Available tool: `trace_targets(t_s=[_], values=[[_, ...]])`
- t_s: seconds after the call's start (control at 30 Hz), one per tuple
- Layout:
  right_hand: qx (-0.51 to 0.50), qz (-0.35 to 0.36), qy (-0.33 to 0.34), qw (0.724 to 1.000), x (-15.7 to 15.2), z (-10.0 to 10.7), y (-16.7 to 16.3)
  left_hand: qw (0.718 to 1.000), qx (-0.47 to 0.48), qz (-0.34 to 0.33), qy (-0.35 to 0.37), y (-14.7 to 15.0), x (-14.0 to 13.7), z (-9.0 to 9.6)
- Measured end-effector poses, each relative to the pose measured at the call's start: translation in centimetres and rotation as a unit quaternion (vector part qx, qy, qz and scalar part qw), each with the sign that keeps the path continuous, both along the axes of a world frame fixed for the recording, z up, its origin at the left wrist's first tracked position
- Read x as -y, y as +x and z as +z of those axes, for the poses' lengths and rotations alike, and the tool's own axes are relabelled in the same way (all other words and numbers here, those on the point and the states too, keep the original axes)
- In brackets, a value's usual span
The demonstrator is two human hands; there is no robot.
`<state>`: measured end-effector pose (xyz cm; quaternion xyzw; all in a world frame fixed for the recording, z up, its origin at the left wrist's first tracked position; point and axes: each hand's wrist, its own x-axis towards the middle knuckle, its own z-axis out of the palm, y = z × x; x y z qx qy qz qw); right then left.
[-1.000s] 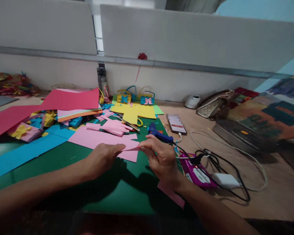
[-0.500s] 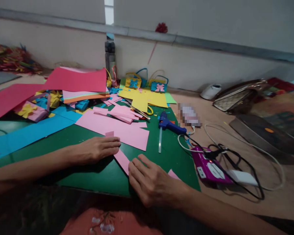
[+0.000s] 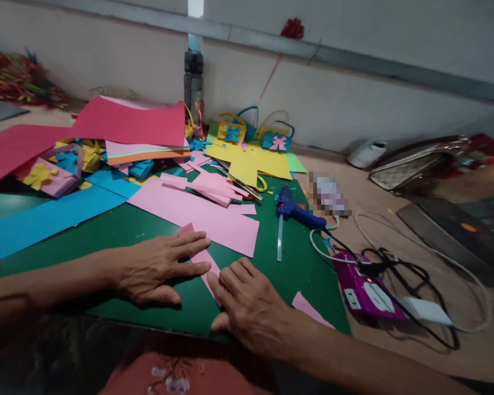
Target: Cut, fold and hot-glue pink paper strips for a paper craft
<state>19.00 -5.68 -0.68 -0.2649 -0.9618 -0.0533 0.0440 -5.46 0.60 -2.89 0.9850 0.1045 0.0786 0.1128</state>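
Note:
A narrow pink paper strip [image 3: 201, 255] lies slanted on the green board [image 3: 296, 258], in front of a wider pink sheet [image 3: 230, 230]. My left hand [image 3: 156, 269] rests flat with fingers spread; its index and middle fingertips press across the strip's upper part. My right hand [image 3: 253, 310] is curled over the strip's near end, fingers together and thumb out to the side. It covers that end. Another small pink piece [image 3: 308, 310] shows beyond my right wrist, partly hidden by the forearm.
A blue glue gun [image 3: 296, 211] with its glue stick lies right of the pink sheet. Scissors [image 3: 261, 184] rest among paper scraps. Cables run from a purple power strip [image 3: 370, 296] at right. Small paper baskets [image 3: 233, 131] stand behind; coloured sheets [image 3: 132, 123] are piled at left.
My left hand's fingers have spread apart and its thumb has come out, uncovering more of the strip. My right hand's thumb now shows. The view has shifted slightly.

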Motion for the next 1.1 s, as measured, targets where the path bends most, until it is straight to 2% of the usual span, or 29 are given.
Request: trace_targets(t_s=[0.1,0.2,0.3,0.47,0.6,0.73,0.8,0.87,0.9,0.97,1.03,1.1], values=[[0.000,-0.010,-0.001,1.000,1.1,-0.1,0.8,1.000,0.011,0.008,0.000,0.0,0.0,0.0],[0.004,-0.025,0.003,1.000,2.3,-0.1,1.9,0.999,0.007,0.034,0.030,0.1,0.3,0.2],[0.033,-0.031,-0.003,0.999,3.0,0.2,2.7,0.991,-0.007,0.093,0.094,0.5,1.2,0.7],[0.044,-0.041,-0.004,0.998,2.9,0.4,2.6,0.963,-0.025,0.172,0.207,2.3,3.7,1.6],[0.011,-0.049,0.016,0.999,3.5,-0.3,2.6,0.967,-0.088,0.135,0.198,3.4,4.7,1.6],[-0.024,-0.055,0.023,0.998,3.4,0.2,3.8,0.972,-0.066,0.107,0.197,3.3,4.8,1.4],[-0.037,-0.073,0.002,0.997,1.8,1.6,4.4,0.978,-0.049,0.100,0.177,3.1,4.6,1.2],[-0.050,-0.143,-0.003,0.989,-1.2,3.6,4.5,0.984,-0.032,0.095,0.149,2.9,4.3,1.0],[-0.030,-0.182,-0.013,0.983,-3.1,4.6,4.4,0.986,-0.017,0.093,0.140,2.9,4.2,0.9],[0.031,-0.309,-0.034,0.950,-7.2,6.1,3.7,0.988,0.012,0.092,0.124,2.8,3.9,0.7],[0.043,-0.346,-0.036,0.937,-11.2,6.7,2.8,0.989,0.032,0.090,0.111,2.7,3.7,0.6],[0.051,-0.372,-0.037,0.926,-14.5,6.4,1.8,0.990,0.040,0.092,0.098,2.7,3.6,0.5]])
